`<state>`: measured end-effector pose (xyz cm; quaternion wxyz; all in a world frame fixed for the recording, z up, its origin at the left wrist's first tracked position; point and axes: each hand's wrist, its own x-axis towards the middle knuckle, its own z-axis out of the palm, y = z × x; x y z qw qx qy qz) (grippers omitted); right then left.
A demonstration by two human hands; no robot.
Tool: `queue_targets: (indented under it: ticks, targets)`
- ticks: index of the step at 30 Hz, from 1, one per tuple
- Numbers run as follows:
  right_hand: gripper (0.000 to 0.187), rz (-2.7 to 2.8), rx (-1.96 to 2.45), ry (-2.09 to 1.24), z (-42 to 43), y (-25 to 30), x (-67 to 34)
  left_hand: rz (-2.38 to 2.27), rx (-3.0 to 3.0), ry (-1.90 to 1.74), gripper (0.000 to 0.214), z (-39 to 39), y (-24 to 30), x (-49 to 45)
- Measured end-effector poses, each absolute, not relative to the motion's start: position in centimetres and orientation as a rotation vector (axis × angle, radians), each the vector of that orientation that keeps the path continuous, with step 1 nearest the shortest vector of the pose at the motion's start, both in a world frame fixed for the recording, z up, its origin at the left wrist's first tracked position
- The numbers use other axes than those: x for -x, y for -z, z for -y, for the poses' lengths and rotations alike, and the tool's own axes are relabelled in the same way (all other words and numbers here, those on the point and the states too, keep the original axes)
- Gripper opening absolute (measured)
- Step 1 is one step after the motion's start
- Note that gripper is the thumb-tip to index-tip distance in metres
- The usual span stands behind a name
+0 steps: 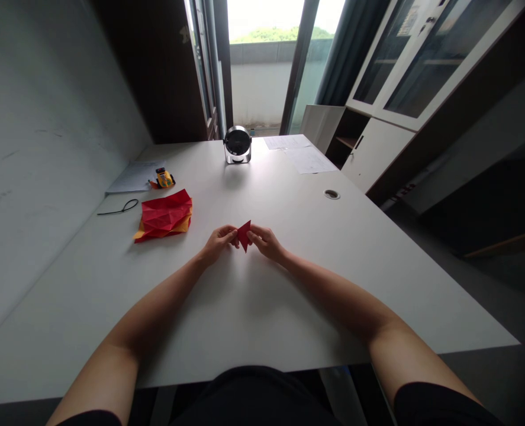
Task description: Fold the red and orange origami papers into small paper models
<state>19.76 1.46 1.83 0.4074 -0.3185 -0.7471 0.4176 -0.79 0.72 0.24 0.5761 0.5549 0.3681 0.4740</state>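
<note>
Nearest, two bare forearms reach in over the smooth white table [315, 278], angled inward so that both hands meet in front of the body, probably to keep fine work steady and in plain sight. Between them is a small, pointed, folded piece of red paper [244, 235], apparently raised a little above the surface, which would leave room for fingers behind it. The left hand [221, 240] grasps its left edge, thumb toward the viewer; the right hand [266, 241] pinches the opposite side likewise. Gripping from both sides seems meant to hold the shape taut without crushing its points; the fingers behind it are partly hidden.

Beyond and to the left lies a loose pile of creased red and orange paper sheets [165, 216], perhaps set aside to leave the middle free. Just beside it is a thin black looped strip [122, 208]. Farther off, a small yellow-and-black toy-like object [164, 178] stands next to a flat whitish sheet [134, 177], possibly weighting its edge. Near the far edge, a round black device on a metal stand [238, 144] rests upright, its bracket keeping it from rolling.
</note>
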Motion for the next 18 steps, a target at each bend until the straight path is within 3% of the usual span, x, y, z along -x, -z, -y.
queue_targets:
  ticks: [18]
  targets:
    - [0.034, 1.700, 0.728, -1.214, -2.3, -0.5, -19.5, -0.810, -1.211, -1.087, 0.038, -0.9, -0.1, 1.4]
